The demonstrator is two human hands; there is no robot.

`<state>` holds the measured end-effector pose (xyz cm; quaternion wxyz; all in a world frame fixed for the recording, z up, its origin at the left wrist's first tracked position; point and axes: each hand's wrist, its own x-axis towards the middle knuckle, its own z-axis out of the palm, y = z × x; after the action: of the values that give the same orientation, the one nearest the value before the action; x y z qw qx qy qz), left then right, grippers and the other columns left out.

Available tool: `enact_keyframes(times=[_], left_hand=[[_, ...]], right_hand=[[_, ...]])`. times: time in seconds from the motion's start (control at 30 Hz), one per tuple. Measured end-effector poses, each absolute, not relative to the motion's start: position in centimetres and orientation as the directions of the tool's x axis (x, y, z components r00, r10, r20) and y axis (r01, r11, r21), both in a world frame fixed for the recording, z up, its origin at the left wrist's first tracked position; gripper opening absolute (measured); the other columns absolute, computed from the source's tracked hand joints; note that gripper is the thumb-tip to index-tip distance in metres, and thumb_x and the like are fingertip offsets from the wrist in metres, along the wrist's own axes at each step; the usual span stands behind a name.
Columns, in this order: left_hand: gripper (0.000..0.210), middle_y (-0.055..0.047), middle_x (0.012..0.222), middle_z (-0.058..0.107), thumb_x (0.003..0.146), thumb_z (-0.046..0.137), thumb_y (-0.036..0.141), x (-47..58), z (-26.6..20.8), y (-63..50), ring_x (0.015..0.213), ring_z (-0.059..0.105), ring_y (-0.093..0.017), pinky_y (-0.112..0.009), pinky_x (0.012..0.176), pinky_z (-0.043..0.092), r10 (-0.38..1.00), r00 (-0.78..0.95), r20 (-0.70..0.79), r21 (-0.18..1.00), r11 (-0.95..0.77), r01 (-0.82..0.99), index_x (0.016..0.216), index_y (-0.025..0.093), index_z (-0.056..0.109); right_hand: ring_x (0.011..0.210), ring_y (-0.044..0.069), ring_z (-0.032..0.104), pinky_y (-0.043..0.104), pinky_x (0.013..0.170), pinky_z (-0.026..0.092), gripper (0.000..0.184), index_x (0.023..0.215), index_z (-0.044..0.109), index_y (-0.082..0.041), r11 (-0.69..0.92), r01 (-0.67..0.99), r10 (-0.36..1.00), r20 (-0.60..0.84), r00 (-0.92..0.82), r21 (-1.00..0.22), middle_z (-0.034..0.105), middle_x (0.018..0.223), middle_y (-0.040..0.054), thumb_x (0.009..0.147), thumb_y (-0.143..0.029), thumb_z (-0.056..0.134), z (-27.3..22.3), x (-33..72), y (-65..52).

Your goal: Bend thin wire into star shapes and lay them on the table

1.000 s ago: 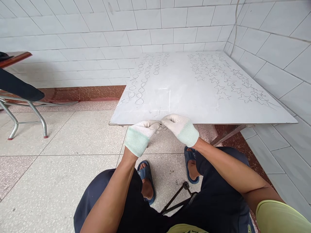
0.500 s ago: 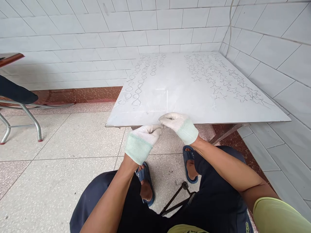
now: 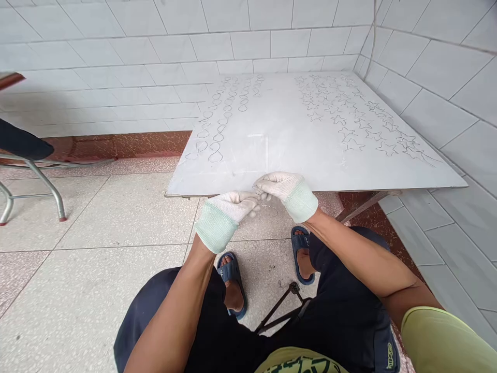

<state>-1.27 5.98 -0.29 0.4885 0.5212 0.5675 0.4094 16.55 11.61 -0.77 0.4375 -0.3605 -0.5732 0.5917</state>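
Both hands wear white knit gloves with pale green cuffs and meet at the near edge of a white board (image 3: 295,155). A thin wire (image 3: 274,208) curves out below the fingers. My left hand (image 3: 235,204) pinches it from the left, fingers closed. Just beyond, my right hand (image 3: 277,186) is pinched at the same spot, fingertips almost touching those of the left. Where the wire runs inside the fingers is hidden. On the board lie wire figure-eight shapes (image 3: 216,146) at the left and wire star shapes (image 3: 375,135) at the right.
White tiled walls (image 3: 248,49) border the board behind and at the right. A folding stool's metal leg (image 3: 54,194) and a dark-trousered person's leg (image 3: 23,141) are at the left. Below are my slippered feet and a dark metal frame (image 3: 277,311).
My view has tilted slightly, moving the board up in the picture. Both hands stay together at the board's edge, fingers shifted a little on the wire.
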Motion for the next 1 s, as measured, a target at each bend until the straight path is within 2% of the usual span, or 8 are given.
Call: enact_keyframes(times=[0.1, 0.2, 0.3, 0.4, 0.57, 0.77, 0.87, 1.0], left_hand=[[0.031, -0.008, 0.097, 0.083, 0.086, 0.07, 0.032, -1.4, 0.4, 5.8, 0.083, 0.076, -0.023, -0.035, 0.076, 0.063, 0.999, -0.033, 0.019, 0.933, -0.006, 0.36, 0.112, 0.019, 0.081], [0.03, -0.007, 0.11, 0.082, 0.091, 0.064, 0.026, -1.8, 0.7, 5.5, 0.101, 0.077, -0.026, -0.039, 0.094, 0.062, 0.985, 0.044, 0.168, 0.809, -0.164, 0.565, 0.115, 0.024, 0.082], [0.031, -0.005, 0.117, 0.081, 0.093, 0.059, 0.023, -2.0, 0.8, 5.6, 0.1, 0.077, -0.024, -0.037, 0.089, 0.063, 0.945, 0.22, 0.243, 0.695, -0.328, 0.64, 0.113, 0.027, 0.083], [0.033, -0.004, 0.114, 0.08, 0.095, 0.054, 0.023, -1.7, 0.9, 6.3, 0.087, 0.076, -0.02, -0.03, 0.073, 0.061, 0.897, 0.386, 0.213, 0.678, -0.42, 0.602, 0.111, 0.026, 0.083], [0.032, -0.004, 0.081, 0.076, 0.102, 0.055, 0.037, -1.2, 0.7, 7.0, 0.069, 0.071, -0.019, -0.026, 0.058, 0.052, 0.936, 0.327, 0.129, 0.696, -0.32, 0.643, 0.092, 0.025, 0.083], [0.037, -0.008, 0.111, 0.08, 0.103, 0.046, 0.019, -1.1, 0.6, 6.5, 0.09, 0.075, -0.021, -0.031, 0.077, 0.06, 0.827, 0.509, 0.239, 0.475, -0.557, 0.682, 0.109, 0.023, 0.082], [0.039, -0.009, 0.108, 0.08, 0.103, 0.045, 0.014, -1.0, 0.9, 6.1, 0.092, 0.075, -0.022, -0.035, 0.082, 0.06, 0.817, 0.519, 0.25, 0.335, -0.576, 0.745, 0.112, 0.021, 0.082], [0.037, -0.009, 0.1, 0.079, 0.104, 0.046, 0.014, -0.9, 1.2, 5.8, 0.088, 0.074, -0.023, -0.036, 0.08, 0.061, 0.834, 0.483, 0.266, 0.311, -0.549, 0.776, 0.109, 0.019, 0.082]], right_hand=[[0.066, 0.012, 0.065, 0.025, 0.062, 0.052, 0.021, 0.082, 0.079, -0.017, -0.004, -0.139, 0.955, 0.037, -0.293, -0.99, 0.074, 0.073, 0.0018, 0.082, -0.038, 0.078, -0.7, 16.4, 11.9], [0.062, 0.011, 0.064, 0.024, 0.058, 0.05, 0.02, 0.079, 0.077, -0.017, -0.029, -0.149, 0.959, 0.015, -0.282, -0.988, 0.072, 0.07, 0.0014, 0.082, -0.036, 0.076, -0.3, 16.4, 11.9], [0.059, 0.01, 0.061, 0.024, 0.057, 0.048, 0.019, 0.074, 0.075, -0.018, -0.029, -0.109, 0.962, 0.002, -0.274, -0.994, 0.071, 0.067, 0.0002, 0.083, -0.035, 0.075, 0.2, 16.4, 11.6], [0.057, 0.01, 0.057, 0.023, 0.055, 0.044, 0.021, 0.071, 0.073, -0.018, -0.03, -0.069, 0.957, -0.009, -0.291, -0.997, 0.068, 0.063, -0.0013, 0.084, -0.035, 0.073, 0.5, 16.3, 11.1], [0.061, 0.011, 0.058, 0.024, 0.057, 0.044, 0.021, 0.075, 0.074, -0.018, -0.024, -0.065, 0.945, -0.001, -0.327, -0.998, 0.069, 0.067, -0.0003, 0.083, -0.037, 0.074, 0.4, 16.3, 10.8], [0.064, 0.011, 0.06, 0.024, 0.058, 0.046, 0.018, 0.077, 0.074, -0.018, -0.047, -0.068, 0.926, -0.018, -0.378, -0.997, 0.07, 0.069, -0.0001, 0.083, -0.035, 0.073, -0.4, 16.3, 11.2], [0.066, 0.012, 0.062, 0.024, 0.06, 0.049, 0.02, 0.078, 0.074, -0.018, -0.014, -0.064, 0.924, 0.012, -0.382, -0.998, 0.071, 0.071, 0.0002, 0.083, -0.038, 0.075, -0.6, 16.4, 11.3], [0.07, 0.013, 0.067, 0.025, 0.064, 0.054, 0.018, 0.083, 0.077, -0.019, 0.069, -0.074, 0.911, 0.093, -0.401, -0.995, 0.074, 0.077, 0.0001, 0.085, -0.037, 0.075, -0.2, 16.7, 11.1]])
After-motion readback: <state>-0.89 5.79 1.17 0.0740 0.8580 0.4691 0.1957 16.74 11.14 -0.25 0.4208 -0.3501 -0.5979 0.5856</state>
